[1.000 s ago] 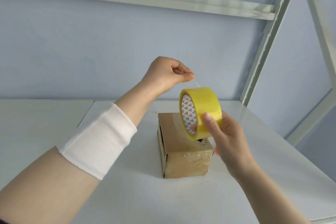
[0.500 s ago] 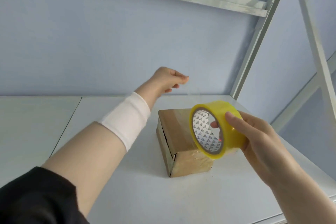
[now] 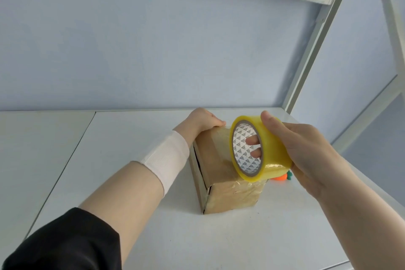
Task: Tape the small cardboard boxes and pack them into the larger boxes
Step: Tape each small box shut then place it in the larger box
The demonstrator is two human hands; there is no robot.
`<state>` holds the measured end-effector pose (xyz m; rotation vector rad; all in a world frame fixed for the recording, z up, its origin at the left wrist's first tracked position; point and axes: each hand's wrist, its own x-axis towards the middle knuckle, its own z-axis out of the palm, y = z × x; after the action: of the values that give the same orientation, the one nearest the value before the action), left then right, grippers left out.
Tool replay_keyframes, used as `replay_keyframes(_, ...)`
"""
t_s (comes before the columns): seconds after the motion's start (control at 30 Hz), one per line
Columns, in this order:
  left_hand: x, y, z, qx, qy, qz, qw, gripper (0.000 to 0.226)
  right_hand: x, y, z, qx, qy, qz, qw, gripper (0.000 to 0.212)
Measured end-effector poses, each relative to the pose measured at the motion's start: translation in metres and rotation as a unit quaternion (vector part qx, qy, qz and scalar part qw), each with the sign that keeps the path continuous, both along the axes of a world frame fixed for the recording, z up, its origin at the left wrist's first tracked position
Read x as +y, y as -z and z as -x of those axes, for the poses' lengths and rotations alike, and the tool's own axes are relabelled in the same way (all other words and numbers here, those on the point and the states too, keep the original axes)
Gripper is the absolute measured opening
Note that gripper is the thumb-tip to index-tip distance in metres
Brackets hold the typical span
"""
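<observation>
Right now your left hand [image 3: 203, 119] sits at the far end of the small cardboard box [image 3: 220, 167], knuckles up, thumb lying along the far top edge and the fingers folded down behind that edge, where you cannot see them. Your right hand [image 3: 306, 149] is clamped on the yellow tape roll [image 3: 272, 144]: the thumb presses on the outer band at the top, and two fingertips [image 3: 254, 140] show through the patterned core. The roll stands on edge, tilted, above the near right part of the box top, with its lower rim at the box's near top edge; whether it touches the cardboard cannot be told. A glossy stretch of clear tape lies on the box top between your left thumb and the roll, and the near face of the box is covered with crinkled clear tape. The box rests on the white table [image 3: 219, 237], roughly in the middle, long side running away from you, with a dark gap along its left side. Just beside the box on its right, partly hidden behind the roll, lies a small orange object with a green tip [image 3: 281, 177]. A white band [image 3: 166, 155] wraps your left forearm and a black sleeve [image 3: 65, 243] covers the arm nearer you. A pale metal frame [image 3: 315, 35] rises at the table's right rear against the blue wall.
</observation>
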<state>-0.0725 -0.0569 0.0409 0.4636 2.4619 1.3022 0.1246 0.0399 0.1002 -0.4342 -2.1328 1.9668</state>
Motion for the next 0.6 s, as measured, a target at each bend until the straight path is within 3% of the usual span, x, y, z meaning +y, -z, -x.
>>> replay_keyframes(0.1, 0.001, 0.002, 0.003, 0.009, 0.004, 0.039, 0.999, 0.037, 0.000, 0.002, 0.000, -0.001, 0.012, -0.005, 1.000, 0.050)
replay_keyframes(0.23, 0.003, 0.002, 0.006, 0.038, 0.013, 0.131, 0.991, 0.051, 0.000, 0.005, 0.000, 0.011, 0.018, 0.004, 1.000, 0.040)
replay_keyframes(0.33, 0.001, 0.003, 0.005, 0.040, 0.057, 0.190, 0.979, 0.061, -0.003, 0.006, -0.001, 0.032, 0.008, 0.008, 0.999, 0.045)
replay_keyframes(0.43, 0.001, -0.004, 0.000, 0.145, 0.045, 0.130, 0.980, 0.040, -0.005, 0.009, -0.004, 0.056, -0.004, 0.009, 0.998, 0.049)
replay_keyframes(0.5, 0.004, -0.006, -0.005, 0.168, 0.048, 0.085, 0.981, 0.023, -0.005, 0.014, -0.005, 0.074, -0.017, 0.011, 0.997, 0.051)
replay_keyframes(0.6, 0.008, 0.000, -0.009, 0.168, 0.065, 0.116, 0.977, 0.041, -0.004, 0.033, -0.009, 0.129, -0.031, 0.000, 0.991, 0.050)
